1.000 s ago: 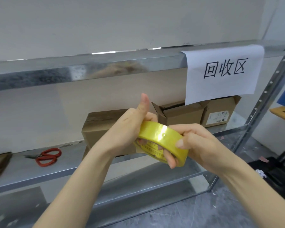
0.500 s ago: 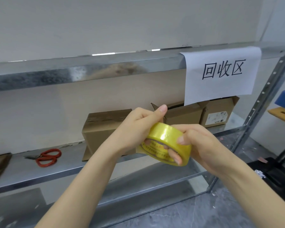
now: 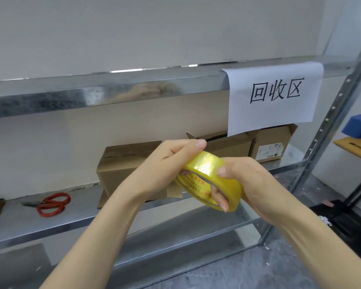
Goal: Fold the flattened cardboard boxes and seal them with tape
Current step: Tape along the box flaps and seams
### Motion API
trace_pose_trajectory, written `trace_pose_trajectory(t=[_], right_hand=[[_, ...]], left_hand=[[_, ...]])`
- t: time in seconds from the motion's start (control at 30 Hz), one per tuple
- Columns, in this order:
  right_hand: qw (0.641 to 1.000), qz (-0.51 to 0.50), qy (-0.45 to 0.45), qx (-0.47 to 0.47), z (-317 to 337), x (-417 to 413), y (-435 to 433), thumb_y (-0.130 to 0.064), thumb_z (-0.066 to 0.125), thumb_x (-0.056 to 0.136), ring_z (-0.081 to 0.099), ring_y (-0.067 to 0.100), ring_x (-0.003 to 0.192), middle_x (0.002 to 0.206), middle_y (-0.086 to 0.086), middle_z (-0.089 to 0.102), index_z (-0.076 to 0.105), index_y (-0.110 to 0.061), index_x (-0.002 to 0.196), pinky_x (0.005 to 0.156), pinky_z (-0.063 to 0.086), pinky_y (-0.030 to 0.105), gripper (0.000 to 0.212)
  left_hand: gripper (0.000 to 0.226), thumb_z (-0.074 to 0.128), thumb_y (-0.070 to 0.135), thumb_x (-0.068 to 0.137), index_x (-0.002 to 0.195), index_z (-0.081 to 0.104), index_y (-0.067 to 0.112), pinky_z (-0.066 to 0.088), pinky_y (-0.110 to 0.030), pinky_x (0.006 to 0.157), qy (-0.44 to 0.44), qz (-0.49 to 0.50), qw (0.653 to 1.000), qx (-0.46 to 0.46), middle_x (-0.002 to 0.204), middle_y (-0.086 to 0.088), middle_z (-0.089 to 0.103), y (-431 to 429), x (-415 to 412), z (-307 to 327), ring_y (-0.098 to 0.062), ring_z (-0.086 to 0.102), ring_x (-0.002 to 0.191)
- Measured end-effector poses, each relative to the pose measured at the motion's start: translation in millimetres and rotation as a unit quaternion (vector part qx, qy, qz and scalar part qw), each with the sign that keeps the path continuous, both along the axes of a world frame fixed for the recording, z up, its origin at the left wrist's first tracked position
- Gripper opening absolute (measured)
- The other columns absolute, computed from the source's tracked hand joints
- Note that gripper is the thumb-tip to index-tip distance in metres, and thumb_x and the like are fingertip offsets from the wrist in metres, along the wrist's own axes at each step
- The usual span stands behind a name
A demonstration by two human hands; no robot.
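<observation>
While I feel for the tape's loose end, as I judge this step to be, both my hands are clamped on the round roll of glossy yellow tape point(image 3: 208, 170). My right hand point(image 3: 256, 184) hooks fingers point(image 3: 219, 197) through the core, and my left hand point(image 3: 165, 163) pinches the rim, thumb on top. I hold the roll in the air before the closed brown cardboard box point(image 3: 121, 163), by its right end. I should turn the roll slowly and drag a nail across the band until it catches. Its printed face looks down-left towards me, and its broad span slants from upper left to lower right. Red-handled scissors point(image 3: 52, 203) lie left of that box
</observation>
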State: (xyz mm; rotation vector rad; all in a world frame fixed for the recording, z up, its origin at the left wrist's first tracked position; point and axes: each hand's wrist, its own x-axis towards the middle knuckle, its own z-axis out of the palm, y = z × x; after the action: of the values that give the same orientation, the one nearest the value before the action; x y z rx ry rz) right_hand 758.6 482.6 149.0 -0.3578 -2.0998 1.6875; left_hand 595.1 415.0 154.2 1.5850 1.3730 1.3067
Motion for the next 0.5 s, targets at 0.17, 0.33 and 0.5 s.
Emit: trace_pose_trajectory(t=[0.17,0.33,0.5], right_hand=[[1.000,-0.002,0.001,0.017,-3,-1,2,-0.027,0.046,0.075,0.049,0.015,0.054,0.049,0.009,0.052,0.052,-0.020,0.049,0.062,0.044,0.023,0.028],[0.995,0.093,0.025,-0.006,-14,10,9,-0.025,0.047,0.068,0.053,0.014,0.065,0.062,0.001,0.060,0.060,-0.009,0.084,0.069,0.045,0.025,0.026],[0.993,0.115,0.036,-0.017,-13,15,10,-0.021,0.051,0.074,0.061,0.014,0.072,0.074,0.002,0.069,0.061,-0.008,0.098,0.071,0.047,0.021,0.029]], left_hand=[[0.050,0.049,0.053,0.088,0.062,0.049,0.009,0.034,-0.028,0.059,0.055,-0.011,0.998,0.018,0.061,-0.004,0.045,5,4,-6,-0.014,0.044,0.059],[0.055,0.042,0.044,0.096,0.064,0.057,0.002,0.042,-0.027,0.057,-0.034,-0.044,0.998,-0.007,0.054,-0.013,0.058,9,-3,-7,-0.022,0.055,0.054],[0.051,0.043,0.042,0.096,0.062,0.054,0.005,0.038,-0.031,0.055,-0.121,-0.069,0.990,-0.015,0.049,-0.008,0.056,16,-4,-15,-0.024,0.050,0.049]])
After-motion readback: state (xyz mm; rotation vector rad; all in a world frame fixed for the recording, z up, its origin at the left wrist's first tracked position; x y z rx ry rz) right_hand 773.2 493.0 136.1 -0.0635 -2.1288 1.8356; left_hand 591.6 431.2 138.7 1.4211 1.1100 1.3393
